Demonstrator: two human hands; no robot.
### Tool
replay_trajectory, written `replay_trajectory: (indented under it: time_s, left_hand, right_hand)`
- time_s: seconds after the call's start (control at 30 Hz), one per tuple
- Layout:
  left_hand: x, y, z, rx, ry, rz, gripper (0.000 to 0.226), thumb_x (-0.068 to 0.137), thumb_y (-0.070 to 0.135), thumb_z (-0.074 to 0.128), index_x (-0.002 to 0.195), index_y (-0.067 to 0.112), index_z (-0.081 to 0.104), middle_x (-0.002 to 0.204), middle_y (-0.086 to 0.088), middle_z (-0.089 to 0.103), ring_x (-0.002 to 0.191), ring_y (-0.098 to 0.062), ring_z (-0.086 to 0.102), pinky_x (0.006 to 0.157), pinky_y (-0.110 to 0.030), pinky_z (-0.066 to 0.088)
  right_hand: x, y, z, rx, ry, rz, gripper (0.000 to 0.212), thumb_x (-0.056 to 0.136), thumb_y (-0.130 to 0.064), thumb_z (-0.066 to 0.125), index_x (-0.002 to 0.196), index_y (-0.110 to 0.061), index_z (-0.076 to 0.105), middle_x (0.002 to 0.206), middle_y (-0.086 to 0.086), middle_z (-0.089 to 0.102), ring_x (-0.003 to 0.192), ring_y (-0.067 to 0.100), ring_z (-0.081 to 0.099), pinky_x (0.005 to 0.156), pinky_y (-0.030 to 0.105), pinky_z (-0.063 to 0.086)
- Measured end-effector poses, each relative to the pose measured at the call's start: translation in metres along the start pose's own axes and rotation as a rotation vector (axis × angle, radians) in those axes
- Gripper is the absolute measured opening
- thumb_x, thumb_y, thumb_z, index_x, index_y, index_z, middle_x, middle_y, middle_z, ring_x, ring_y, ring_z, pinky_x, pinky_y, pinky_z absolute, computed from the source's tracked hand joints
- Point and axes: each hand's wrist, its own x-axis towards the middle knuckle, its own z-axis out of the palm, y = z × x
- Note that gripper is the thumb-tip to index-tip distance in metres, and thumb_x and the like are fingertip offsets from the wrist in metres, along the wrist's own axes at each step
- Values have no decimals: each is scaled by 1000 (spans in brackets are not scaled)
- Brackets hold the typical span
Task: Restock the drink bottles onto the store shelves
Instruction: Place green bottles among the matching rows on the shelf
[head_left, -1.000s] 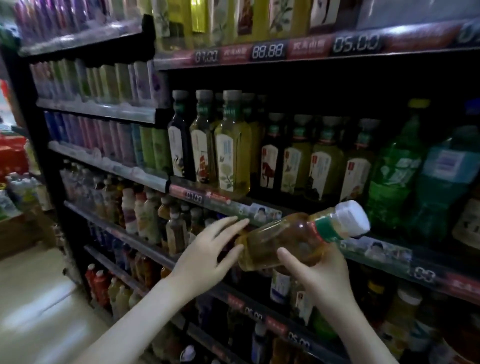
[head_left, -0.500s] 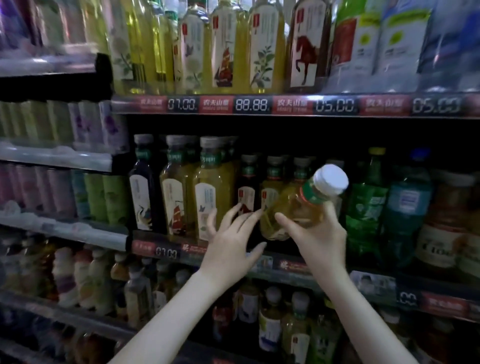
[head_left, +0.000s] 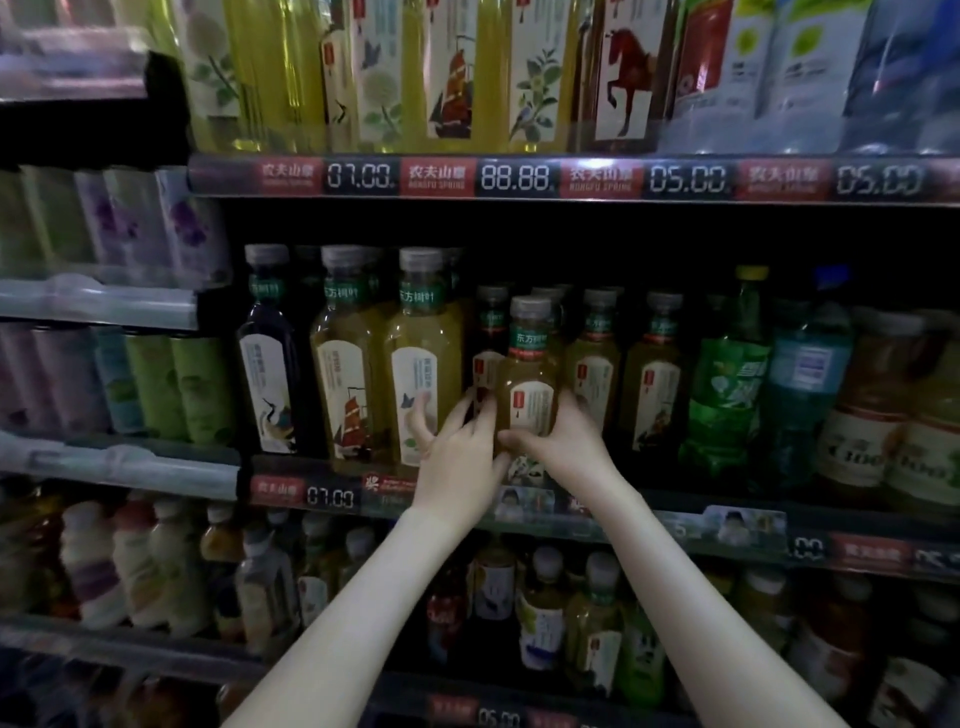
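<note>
the amber tea bottle (head_left: 527, 374) stands upright at the front of the middle shelf (head_left: 727, 527), long axis vertical, its grey cap (head_left: 530, 307) pointing straight up and its label facing you. a second ago it lay almost on its side in front of the shelf lip, cap aimed up and to your right; half a second ago it was only half raised. it has since swung to vertical and gone in among the row, so the placing looks all but done.

your right hand (head_left: 569, 441) holds the lower body, thumb across the front and fingers round the far side. your left hand (head_left: 457, 462) is wide, fingers spread and nearly straight, touching the bottle's left flank and the dark small bottle (head_left: 488, 338) just behind it. the hands hide the base, so whether it rests on the shelf cannot be told.

matching small bottles (head_left: 595, 358) stand just beside it on the right, tall bottles (head_left: 423, 358) on the left, a green soda bottle (head_left: 732, 374) further right. the price rail (head_left: 514, 177) of the shelf above reads 88.88.

what seems left: seat the base, square the bottle with its row, let go.
</note>
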Motion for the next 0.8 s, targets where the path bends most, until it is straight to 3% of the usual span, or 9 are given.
replay_trajectory:
  time_s: [0.07,0.17,0.27,0.4,0.5,0.63,0.73,0.8]
  left_hand:
    - [1,0,0,-11,-7,-3,61,87,30,63,140,7,44,138,-14,53,140,-23,33,109,-39,-25]
    - [2,0,2,3,-18,-13,64,87,29,61,144,10,39,144,-12,46,144,-23,26,109,-43,-25]
    - [1,1,0,12,-15,19,66,83,23,66,143,11,41,146,-14,43,144,-26,26,108,-44,-24]
    - [-1,0,3,6,39,114,65,72,16,78,132,10,55,126,-14,62,132,-25,46,110,-49,-6]
    - [-3,9,6,-111,10,108,62,84,19,67,142,14,45,130,-4,61,139,-22,36,111,-47,-8]
    - [3,39,9,-307,-144,134,63,96,26,51,151,21,21,150,-1,38,141,-14,28,116,-33,7]
    - [12,61,15,-528,-264,113,66,98,24,49,152,28,13,150,-1,38,136,-14,37,101,-15,25]
    - [15,71,23,-553,-310,146,67,99,24,47,152,35,8,151,0,38,134,-15,40,96,-13,30]
  right_hand:
    - [-4,3,0,9,-6,-29,49,77,-19,78,113,-23,44,102,-11,48,102,8,47,77,13,39]
    - [-5,5,3,46,6,-28,49,77,-25,77,114,-22,45,105,-10,52,98,4,50,64,7,38]
    - [-4,4,5,60,57,0,58,76,-34,77,122,-16,47,110,-5,56,100,8,56,69,12,44]
    - [-7,8,-1,32,109,-3,47,80,-29,74,116,-18,47,102,-9,56,93,4,56,62,8,42]
    - [-15,16,-9,50,193,0,55,77,-31,76,123,-19,47,110,-7,57,98,5,56,71,10,44]
    - [-21,31,-28,10,337,15,67,74,-35,78,129,-18,44,117,-4,57,107,12,56,81,21,46]
    - [-25,45,-45,-11,419,26,73,73,-35,79,134,-18,41,124,-1,56,113,16,55,89,31,49]
    - [-29,53,-56,20,472,37,77,73,-33,80,137,-19,39,126,-1,55,114,16,55,91,32,49]
